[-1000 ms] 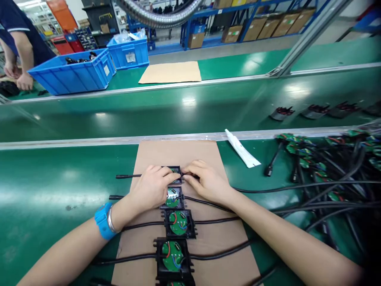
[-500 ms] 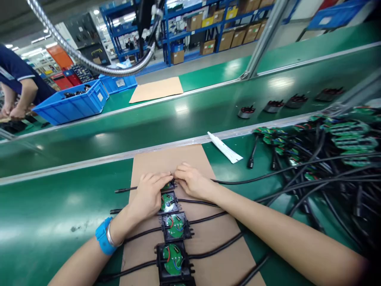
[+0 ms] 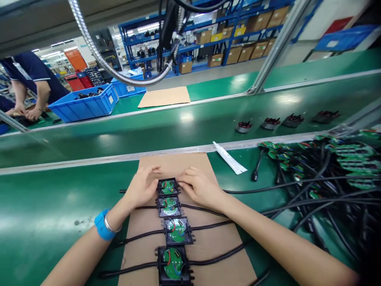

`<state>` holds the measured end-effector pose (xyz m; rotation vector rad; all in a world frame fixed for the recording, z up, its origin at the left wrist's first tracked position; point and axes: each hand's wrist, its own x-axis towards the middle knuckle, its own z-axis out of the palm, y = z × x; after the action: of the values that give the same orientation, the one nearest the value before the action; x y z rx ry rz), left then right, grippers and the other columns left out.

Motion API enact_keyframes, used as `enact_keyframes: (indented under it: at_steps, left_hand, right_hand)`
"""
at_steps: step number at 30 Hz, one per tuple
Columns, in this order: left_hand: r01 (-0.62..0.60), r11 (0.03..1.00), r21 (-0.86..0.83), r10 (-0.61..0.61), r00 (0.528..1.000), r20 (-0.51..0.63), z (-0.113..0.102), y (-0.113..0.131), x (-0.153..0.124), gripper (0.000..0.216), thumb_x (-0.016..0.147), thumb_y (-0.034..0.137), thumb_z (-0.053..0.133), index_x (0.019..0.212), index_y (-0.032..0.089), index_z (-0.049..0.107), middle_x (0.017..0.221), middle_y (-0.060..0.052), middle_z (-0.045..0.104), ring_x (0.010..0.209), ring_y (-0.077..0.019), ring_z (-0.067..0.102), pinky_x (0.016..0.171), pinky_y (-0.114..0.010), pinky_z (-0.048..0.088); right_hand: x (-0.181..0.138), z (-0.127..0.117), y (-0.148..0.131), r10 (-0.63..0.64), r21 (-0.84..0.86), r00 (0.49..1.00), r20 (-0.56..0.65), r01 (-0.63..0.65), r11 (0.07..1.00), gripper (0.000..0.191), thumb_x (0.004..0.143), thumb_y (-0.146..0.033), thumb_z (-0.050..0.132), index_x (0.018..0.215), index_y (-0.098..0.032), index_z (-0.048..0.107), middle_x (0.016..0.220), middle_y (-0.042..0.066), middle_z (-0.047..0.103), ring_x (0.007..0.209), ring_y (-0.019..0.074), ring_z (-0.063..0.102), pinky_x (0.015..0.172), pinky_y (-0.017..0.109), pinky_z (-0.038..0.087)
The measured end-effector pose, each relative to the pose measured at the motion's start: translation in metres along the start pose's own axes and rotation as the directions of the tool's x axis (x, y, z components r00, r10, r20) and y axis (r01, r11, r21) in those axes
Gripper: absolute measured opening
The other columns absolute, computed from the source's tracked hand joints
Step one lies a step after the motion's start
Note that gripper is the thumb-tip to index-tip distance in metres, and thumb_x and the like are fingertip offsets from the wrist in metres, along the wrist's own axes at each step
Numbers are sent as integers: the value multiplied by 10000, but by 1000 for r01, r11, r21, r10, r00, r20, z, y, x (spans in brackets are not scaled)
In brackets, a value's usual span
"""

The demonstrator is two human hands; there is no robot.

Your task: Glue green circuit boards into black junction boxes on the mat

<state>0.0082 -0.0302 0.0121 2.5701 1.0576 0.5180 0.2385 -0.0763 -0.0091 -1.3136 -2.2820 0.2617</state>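
Well, at the far left of my view a co-worker's hand works near a blue bin. Nearer, on the green desk, I see the left hand with fingers parted, its thumb right by the left edge of the farthest black housing. That one heads a row of four on a cardboard sheet. At its right edge, the right hand has its fingers drawn together; I can't tell whether they grip anything. Further right lie a white tube and a heap of cabled circuit boards.
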Motion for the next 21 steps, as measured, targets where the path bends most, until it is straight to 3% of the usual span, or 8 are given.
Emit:
enact_keyframes:
  at_steps: [4,8,12,16,18,21]
  left_hand:
    - [77,997,-26,-77,997,6,-6,-16,1,170,738,135,603,901,174,634,944,-42,684,921,-209,623,871,-372,487]
    - [126,992,-27,-126,992,8,-2,-18,-3,208,706,100,600,902,157,640,915,-47,674,856,-193,626,815,-333,496]
    - [75,996,-41,-70,992,101,-3,-20,-5,91,740,108,600,717,174,659,776,-10,662,802,-171,619,806,-289,479]
    - [41,998,-46,-34,989,145,-3,-25,0,120,773,121,588,701,178,665,800,-7,657,800,-151,611,768,-246,471]
    - [34,999,-22,-30,990,140,-5,-22,-2,140,789,123,566,705,172,667,807,-24,647,809,-165,602,770,-268,466]
    - [23,999,35,-26,995,94,-15,-5,-28,184,848,140,496,798,154,673,859,-70,624,860,-211,577,817,-352,446]
  right_hand:
    - [8,-5,-30,4,-127,998,67,5,992,259,914,-164,428,1013,-138,666,885,102,582,887,228,458,777,351,371]
    - [21,13,-58,2,-216,990,139,28,976,254,911,-196,428,955,-107,662,903,136,578,861,243,438,745,374,358]
    - [31,26,-71,-51,-239,978,204,100,966,286,908,-227,431,862,-92,679,902,158,588,901,266,438,782,415,355]
    - [41,27,-71,-75,-222,963,261,135,966,282,875,-224,469,712,-117,673,824,145,596,917,275,456,785,418,367]
    - [41,23,-70,-48,-224,964,261,109,968,279,883,-239,466,790,-100,689,828,144,603,905,270,469,794,420,381]
    - [20,5,-69,-16,-231,973,229,71,970,337,922,-285,438,1093,-88,651,969,155,601,951,269,472,840,432,394]
